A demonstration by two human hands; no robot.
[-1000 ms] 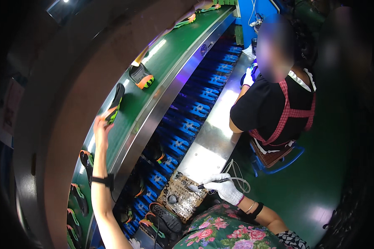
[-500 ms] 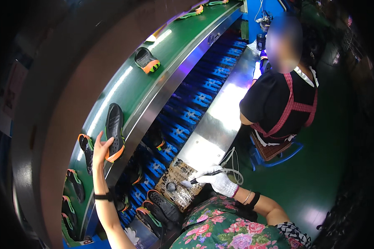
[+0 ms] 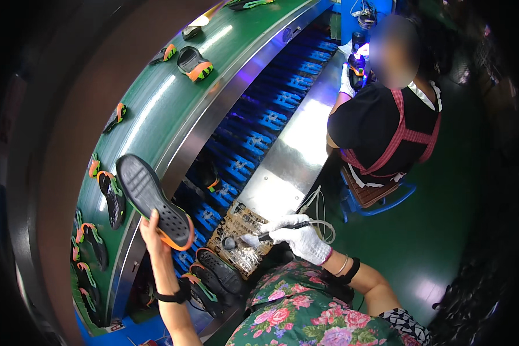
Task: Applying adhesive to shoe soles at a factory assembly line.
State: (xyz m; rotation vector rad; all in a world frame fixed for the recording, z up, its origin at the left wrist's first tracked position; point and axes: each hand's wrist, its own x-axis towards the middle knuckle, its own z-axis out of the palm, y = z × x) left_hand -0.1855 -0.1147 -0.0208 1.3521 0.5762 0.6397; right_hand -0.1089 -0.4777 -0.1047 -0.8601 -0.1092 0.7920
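Left hand (image 3: 153, 235) bare, partly closed, thumb pressing face of black sole (image 3: 150, 187); sole tilted, extends above and right of fingers, overlapping edge of green belt (image 3: 155, 118) in view. Right hand (image 3: 305, 242) white-gloved, curled round brush (image 3: 267, 236), bristles near small cup (image 3: 229, 243). Markings on brown board (image 3: 236, 224) too small to read.

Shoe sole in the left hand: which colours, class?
The sole is black, edged orange and green; best seen in the head view.
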